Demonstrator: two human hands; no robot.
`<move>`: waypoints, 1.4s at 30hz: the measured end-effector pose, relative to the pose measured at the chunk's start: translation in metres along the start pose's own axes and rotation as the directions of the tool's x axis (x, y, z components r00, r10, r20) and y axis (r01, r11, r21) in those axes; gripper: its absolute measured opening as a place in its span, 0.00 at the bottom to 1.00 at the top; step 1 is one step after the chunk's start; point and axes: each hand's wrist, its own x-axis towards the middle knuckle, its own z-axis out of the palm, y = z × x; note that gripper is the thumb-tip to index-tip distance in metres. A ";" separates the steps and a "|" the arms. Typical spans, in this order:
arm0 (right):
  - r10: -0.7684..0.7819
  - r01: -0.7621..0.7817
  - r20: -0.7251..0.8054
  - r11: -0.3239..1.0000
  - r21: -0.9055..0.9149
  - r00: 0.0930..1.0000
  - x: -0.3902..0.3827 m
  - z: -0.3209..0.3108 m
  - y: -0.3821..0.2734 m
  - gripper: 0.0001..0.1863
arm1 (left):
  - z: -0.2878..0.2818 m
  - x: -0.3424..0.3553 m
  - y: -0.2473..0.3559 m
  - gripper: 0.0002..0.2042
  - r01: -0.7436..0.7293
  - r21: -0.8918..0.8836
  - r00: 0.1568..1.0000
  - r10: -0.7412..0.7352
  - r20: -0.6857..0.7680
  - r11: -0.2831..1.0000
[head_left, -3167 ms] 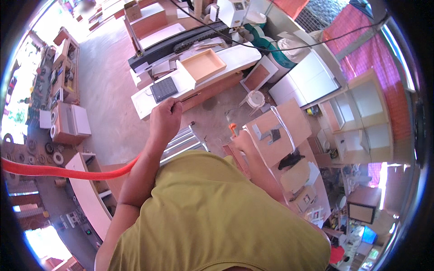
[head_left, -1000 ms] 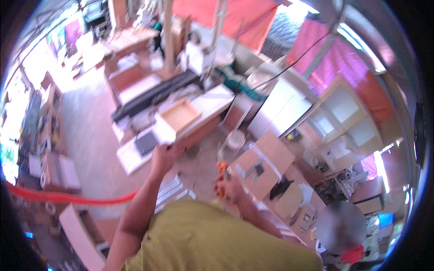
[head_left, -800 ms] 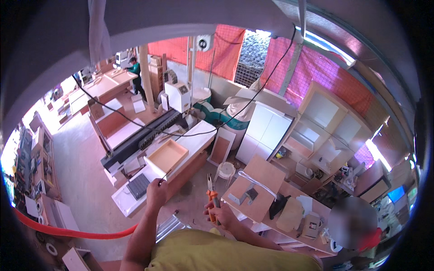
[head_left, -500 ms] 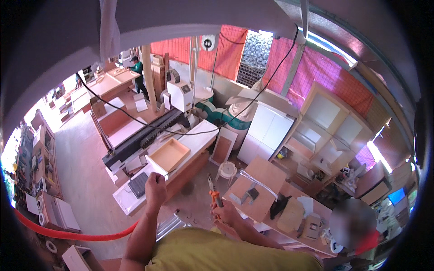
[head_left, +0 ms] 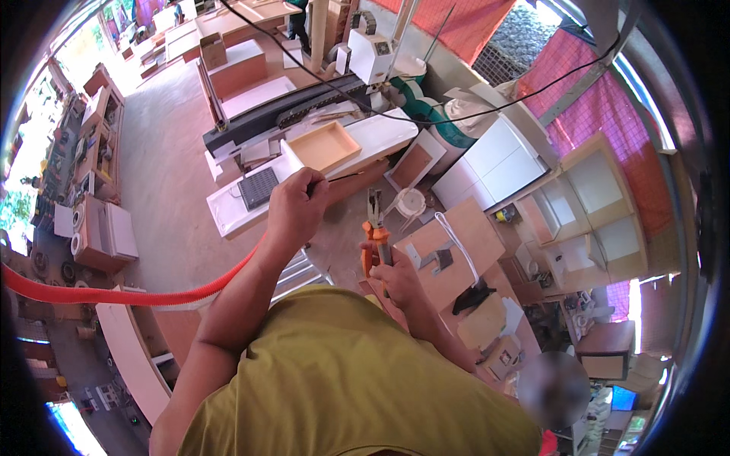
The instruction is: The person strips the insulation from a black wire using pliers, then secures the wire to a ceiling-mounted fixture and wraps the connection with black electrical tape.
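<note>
Right hand holds pliers, fist wrapped round the orange-and-grey handles, metal nose pointing up and away from the body (can't tell if the jaws meet, too small). Left hand is up in front of the chest, fingers curled into a pinch, with a thin dark piece poking out to the right (kind unclear at this size). So both grips are narrow and closed on something; pliers sit right of the left hand and a bit lower in view, the two hands apart.

Behind the left hand in view: white bench bearing a dark keyboard-like pad and a shallow wooden tray. Just past the pliers' nose in view, a round white stool stands on the floor. To the right, a brown board with a looped white cord and a grey metal bracket on it. Silvery rails show low, between the forearms. Red hose runs in from the left edge and passes behind the left forearm in view. Olive top fills the bottom. Another person is at lower right (head blurred out).
</note>
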 end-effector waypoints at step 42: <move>-0.011 0.006 0.042 0.992 0.125 0.999 0.020 0.012 -0.012 0.17 | 0.005 -0.026 -0.004 0.04 -0.090 0.041 0.990 0.085 0.113 0.995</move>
